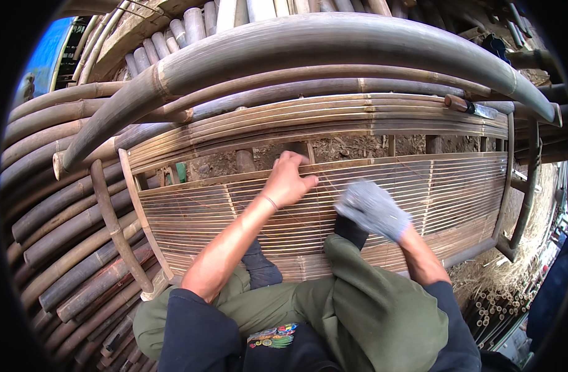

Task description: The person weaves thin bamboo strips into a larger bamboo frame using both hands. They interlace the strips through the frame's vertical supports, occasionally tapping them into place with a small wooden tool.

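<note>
A bamboo bench with a slatted seat lies across in front of me. My left hand, bare with a thin band at the wrist, is closed over the bamboo slat that edges the near slats. Its fingers reach into the gap beyond, and the thumb rests on the near side. To its right, over the near slats, my right hand wears a grey knitted glove. Motion smears its fingers, so what they hold, if anything, does not show. Thin dark lines, perhaps cord, cross the slats near both hands.
A knife-like tool with a wooden handle lies on the bench's far right slats. A thick bamboo rail arches beyond the seat. Bamboo poles are stacked at the left. Shavings and cut bamboo ends lie at the lower right.
</note>
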The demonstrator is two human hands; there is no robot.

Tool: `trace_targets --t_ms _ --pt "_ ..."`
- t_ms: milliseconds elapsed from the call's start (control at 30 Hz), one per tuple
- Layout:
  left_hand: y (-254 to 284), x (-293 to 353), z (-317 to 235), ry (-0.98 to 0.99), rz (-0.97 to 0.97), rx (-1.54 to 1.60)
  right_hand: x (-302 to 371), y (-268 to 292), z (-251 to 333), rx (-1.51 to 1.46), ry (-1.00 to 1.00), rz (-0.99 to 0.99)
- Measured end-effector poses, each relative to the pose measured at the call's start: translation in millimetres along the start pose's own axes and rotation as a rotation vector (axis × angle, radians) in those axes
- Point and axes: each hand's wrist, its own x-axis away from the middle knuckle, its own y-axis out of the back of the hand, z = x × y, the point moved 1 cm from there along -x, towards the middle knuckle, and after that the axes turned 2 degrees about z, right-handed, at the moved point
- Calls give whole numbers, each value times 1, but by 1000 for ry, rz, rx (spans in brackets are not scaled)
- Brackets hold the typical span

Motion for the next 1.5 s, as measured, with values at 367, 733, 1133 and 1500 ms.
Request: trace_targets --t_ms 367,733,1133,1500 --pt "-52 69 -76 -892 -109 -131 25 52 -20 -770 -685 -57" --pt "8 14 40 -432 -585 -151 -51 65 -3 -491 -280 -262" --pt "-22 -6 40 -16 -3 -282 -85 71 -4 -599 -310 -223" --pt "-17 -9 46 46 99 -223 -65 64 -7 -840 -608 -329"
